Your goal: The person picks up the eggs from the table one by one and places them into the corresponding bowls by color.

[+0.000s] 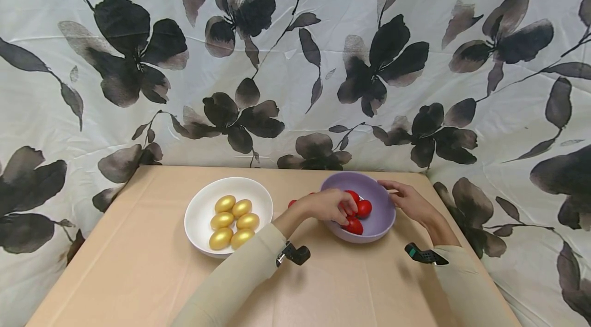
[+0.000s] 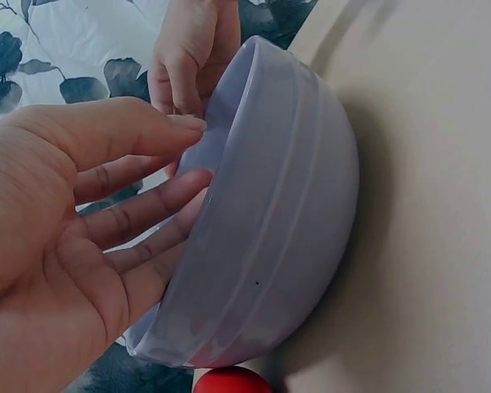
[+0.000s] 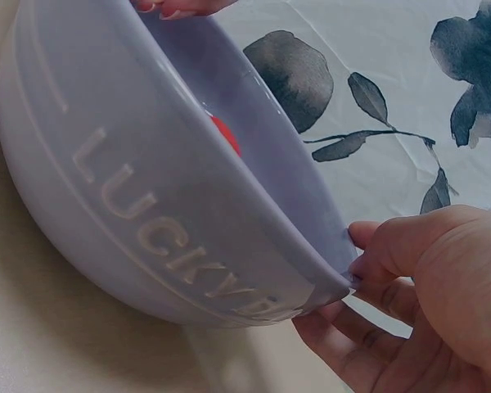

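Observation:
My left hand (image 1: 330, 205) reaches over the left rim of the purple bowl (image 1: 385, 214), its fingers inside. In the left wrist view its thumb and fingers are loosely bent and apart, with nothing visible between them. Red eggs (image 1: 363, 209) lie in the bowl, close to the fingertips; the hand partly covers them. With thumb and fingers, my right hand (image 3: 442, 286) pinches the bowl's right rim. Raised letters run along the bowl's outer wall in the right wrist view.
Left of the purple bowl stands a white bowl (image 1: 196, 222) holding several golden eggs (image 1: 221, 221). Another red egg (image 2: 231, 381) rests on the table (image 1: 341, 286) beside the purple bowl, mostly hidden behind my left arm in the head view. A floral cloth (image 1: 304, 75) hangs behind the table.

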The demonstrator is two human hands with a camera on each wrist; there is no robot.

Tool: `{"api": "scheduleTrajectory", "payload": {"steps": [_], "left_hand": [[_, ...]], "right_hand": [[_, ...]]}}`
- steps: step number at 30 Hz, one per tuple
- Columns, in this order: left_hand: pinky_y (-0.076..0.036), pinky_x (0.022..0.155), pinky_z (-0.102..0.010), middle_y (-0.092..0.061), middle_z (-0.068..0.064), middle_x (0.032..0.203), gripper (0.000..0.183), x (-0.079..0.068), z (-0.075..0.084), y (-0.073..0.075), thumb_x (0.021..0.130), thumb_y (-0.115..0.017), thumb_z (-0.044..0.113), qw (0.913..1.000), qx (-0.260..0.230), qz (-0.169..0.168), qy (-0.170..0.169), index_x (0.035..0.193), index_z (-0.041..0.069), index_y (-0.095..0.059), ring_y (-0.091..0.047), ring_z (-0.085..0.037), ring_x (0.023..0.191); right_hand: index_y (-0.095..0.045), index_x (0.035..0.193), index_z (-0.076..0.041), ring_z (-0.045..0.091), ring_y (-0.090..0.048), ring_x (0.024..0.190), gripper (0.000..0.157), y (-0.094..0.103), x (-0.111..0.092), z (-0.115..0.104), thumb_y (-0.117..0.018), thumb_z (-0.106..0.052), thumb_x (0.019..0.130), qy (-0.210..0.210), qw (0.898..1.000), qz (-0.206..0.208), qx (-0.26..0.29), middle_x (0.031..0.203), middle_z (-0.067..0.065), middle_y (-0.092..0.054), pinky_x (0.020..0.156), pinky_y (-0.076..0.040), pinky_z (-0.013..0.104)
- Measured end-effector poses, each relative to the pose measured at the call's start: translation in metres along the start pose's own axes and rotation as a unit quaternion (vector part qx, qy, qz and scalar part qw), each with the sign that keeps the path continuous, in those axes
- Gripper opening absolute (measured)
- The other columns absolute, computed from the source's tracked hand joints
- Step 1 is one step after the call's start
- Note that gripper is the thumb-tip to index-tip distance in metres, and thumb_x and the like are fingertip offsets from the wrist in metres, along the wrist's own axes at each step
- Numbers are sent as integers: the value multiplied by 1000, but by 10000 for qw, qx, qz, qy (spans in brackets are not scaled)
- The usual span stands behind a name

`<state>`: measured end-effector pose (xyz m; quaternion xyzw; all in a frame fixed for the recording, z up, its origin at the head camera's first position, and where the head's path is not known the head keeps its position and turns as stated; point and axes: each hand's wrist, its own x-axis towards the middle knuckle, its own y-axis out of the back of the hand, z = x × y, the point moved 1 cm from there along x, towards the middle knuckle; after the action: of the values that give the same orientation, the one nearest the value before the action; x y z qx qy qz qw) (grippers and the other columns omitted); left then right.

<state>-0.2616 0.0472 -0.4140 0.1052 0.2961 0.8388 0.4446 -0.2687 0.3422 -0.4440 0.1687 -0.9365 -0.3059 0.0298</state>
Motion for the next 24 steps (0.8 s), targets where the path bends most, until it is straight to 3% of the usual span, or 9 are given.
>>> {"api": "scheduleTrajectory", "payload": {"steps": [8,12,17,24], "left_hand": [[-57,83,-20,-70,-13,113,30,-8,-6,9,89,-69,1,9979,-507,408,52,118,5,-68,-67,-13,96],[-59,83,-21,-68,-14,120,33,-15,-10,18,90,-70,3,9954,-533,794,18,123,4,-67,-69,-17,101],[-60,84,-25,-68,-12,121,31,-28,-16,30,89,-68,2,9883,-722,1339,62,119,12,-69,-69,-25,108],[-60,88,-32,-66,-10,124,34,-41,-26,44,91,-68,5,9852,-777,1479,389,125,8,-67,-66,-28,115]], "right_hand": [[-44,152,-2,49,-54,129,47,0,0,-1,-48,-7,105,-57,10000,-12,41,153,26,-44,100,-53,53],[-44,152,-2,49,-54,129,47,-1,0,0,-48,-7,105,-52,10000,16,43,153,25,-44,101,-53,53],[-45,151,-2,48,-54,129,46,-1,0,1,-48,-7,105,-28,10000,36,50,153,25,-45,101,-53,53],[-44,151,-2,48,-54,129,46,-1,0,2,-48,-8,106,-26,10000,14,55,153,25,-44,100,-53,52]]}}
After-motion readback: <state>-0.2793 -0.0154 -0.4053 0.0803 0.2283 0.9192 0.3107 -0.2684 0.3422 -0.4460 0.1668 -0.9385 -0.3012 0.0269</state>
